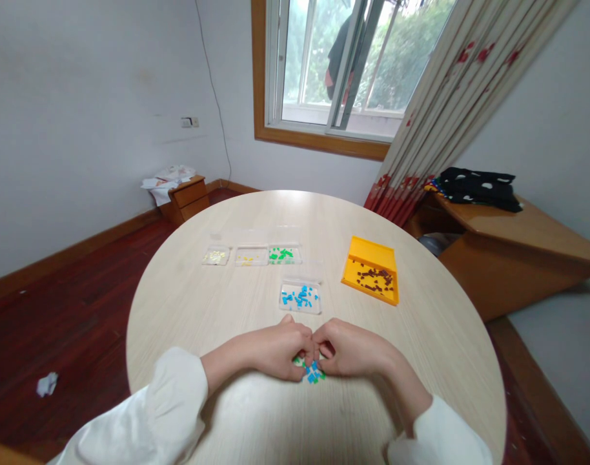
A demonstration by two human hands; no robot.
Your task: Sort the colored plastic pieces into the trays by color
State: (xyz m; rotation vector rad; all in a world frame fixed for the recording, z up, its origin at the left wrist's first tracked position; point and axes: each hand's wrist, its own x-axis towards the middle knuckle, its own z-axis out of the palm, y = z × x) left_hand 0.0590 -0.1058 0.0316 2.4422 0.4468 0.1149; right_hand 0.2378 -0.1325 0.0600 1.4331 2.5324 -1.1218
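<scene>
Both my hands meet at the near middle of the round table, over a small patch of blue and green building bricks (314, 373). My left hand (286, 349) has its fingers curled and pressed down at the patch's left side. From the right, my right hand (349, 347) curls in the same way, its fingertips touching those of the left. Whatever small piece lies between the fingertips is hidden. Just beyond the hands is a clear plastic case (285, 307) with loose blue bricks (301, 297) in it.
Farther back on the table (198, 323) are clear cases with green pieces (281, 256), yellow pieces (246, 260) and pale pieces (214, 256). An open yellow box (372, 253) at right holds dark brown pieces (378, 280). A wooden cabinet (508, 258) stands beyond the table's right edge.
</scene>
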